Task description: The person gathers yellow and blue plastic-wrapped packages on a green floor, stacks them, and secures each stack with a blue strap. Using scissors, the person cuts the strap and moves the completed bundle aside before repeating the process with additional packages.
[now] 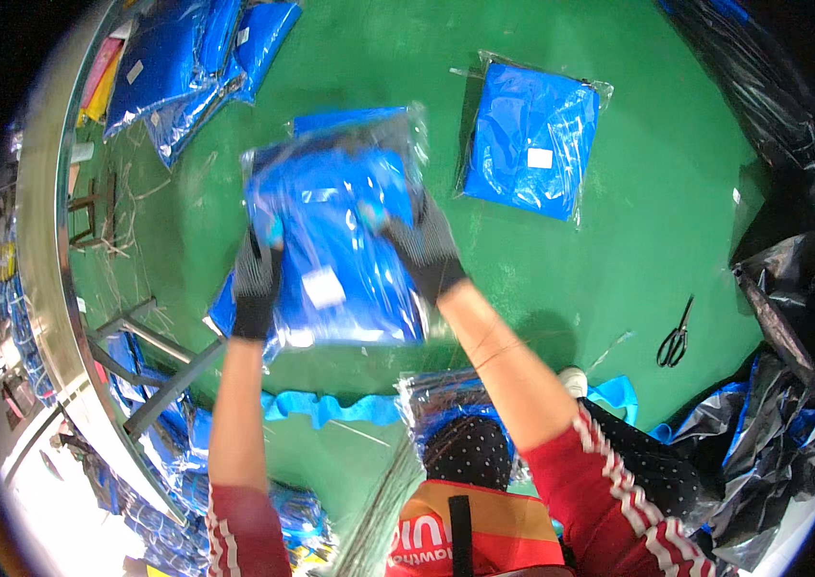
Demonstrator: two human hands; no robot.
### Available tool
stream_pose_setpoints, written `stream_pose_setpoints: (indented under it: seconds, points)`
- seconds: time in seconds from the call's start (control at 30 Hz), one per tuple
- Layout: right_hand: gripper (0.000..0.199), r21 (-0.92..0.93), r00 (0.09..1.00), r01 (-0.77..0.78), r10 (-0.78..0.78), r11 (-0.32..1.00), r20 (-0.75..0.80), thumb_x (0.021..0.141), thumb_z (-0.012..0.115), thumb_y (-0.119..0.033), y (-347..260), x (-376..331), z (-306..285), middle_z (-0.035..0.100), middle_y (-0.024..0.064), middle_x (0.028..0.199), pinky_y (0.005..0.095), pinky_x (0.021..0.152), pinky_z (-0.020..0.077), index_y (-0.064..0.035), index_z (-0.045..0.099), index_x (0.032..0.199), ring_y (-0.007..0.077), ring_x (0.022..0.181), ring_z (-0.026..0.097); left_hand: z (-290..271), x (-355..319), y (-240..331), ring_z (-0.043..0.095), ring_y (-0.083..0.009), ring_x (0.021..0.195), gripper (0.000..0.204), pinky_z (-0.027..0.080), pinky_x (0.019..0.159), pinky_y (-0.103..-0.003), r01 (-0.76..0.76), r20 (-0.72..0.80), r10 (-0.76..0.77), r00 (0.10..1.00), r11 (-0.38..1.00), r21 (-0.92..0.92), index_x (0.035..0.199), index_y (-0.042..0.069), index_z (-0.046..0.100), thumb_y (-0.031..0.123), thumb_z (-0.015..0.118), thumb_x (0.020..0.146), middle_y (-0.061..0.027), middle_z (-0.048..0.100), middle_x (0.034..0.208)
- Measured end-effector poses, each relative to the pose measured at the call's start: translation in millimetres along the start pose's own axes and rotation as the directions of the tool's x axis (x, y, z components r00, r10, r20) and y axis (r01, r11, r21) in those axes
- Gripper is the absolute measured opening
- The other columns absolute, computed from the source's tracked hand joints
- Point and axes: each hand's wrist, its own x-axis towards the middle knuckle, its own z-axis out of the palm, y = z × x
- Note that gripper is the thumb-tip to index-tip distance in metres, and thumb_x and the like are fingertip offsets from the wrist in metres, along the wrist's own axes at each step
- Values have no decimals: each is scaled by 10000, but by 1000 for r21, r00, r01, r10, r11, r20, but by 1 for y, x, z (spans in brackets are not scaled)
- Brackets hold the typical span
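A blue folded item sealed in a clear plastic bag (340, 240), with a white label on it, is between my two gloved hands and blurred by motion. My left hand (259, 274), in a grey-black glove with light blue fingertips, is closed on the bag's left edge. On the opposite side my right hand (419, 245) grips the edge with the thumb lying on top. The fingers under the bag are hidden. Beneath and behind it, parts of another blue bagged package (350, 119) show.
A blue bagged package (534, 139) lies on the green floor (638, 260) at right. Several more (177, 67) lie at far left. Black scissors (676, 337) rest at right, near crumpled black plastic sheeting (802, 385). A metal-edged table (57, 240) stands at left; a light blue strip (331, 408) lies near me.
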Motion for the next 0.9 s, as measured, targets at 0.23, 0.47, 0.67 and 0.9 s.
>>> stream_pose_setpoints:
  seconds: [0.23, 0.47, 0.67, 0.9]
  points:
    - [883, 101, 973, -218, 225, 971, -55, 691, 713, -512, 86, 108, 5, 513, 224, 1206, 384, 883, 454, 19, 376, 1311, 313, 1068, 528, 159, 51, -53, 471, -190, 1124, 635, 392, 957, -344, 585, 523, -408, 748, 33, -811, 1370, 92, 357, 519, 451, 909, -68, 460, 1295]
    - [838, 46, 902, -433, 431, 900, 35, 723, 753, -365, 103, -85, -105, 438, 160, 1317, 368, 971, 398, -37, 329, 1367, 246, 1150, 473, 148, -143, 123, 498, -173, 1018, 470, 405, 937, -331, 690, 763, -354, 541, -332, -643, 1314, 93, 402, 412, 380, 969, -62, 512, 1157]
    - [971, -63, 962, -263, 257, 963, -89, 707, 767, -402, 111, -121, -123, 455, 178, 1301, 367, 973, 401, -79, 200, 1426, 256, 1144, 487, 154, -168, 171, 501, -131, 819, 363, 421, 733, -285, 650, 744, -498, 445, -392, -651, 1032, 108, 520, 433, 569, 880, -22, 527, 914]
    - [901, -127, 816, -577, 575, 806, -57, 698, 754, -465, 118, -111, -131, 505, 182, 1229, 351, 910, 441, -19, 301, 1335, 254, 1088, 518, 194, -168, 173, 480, -448, 1036, 671, 380, 898, -461, 855, 621, -616, 485, 184, -486, 1195, -74, 439, 523, 450, 891, -314, 500, 1135]
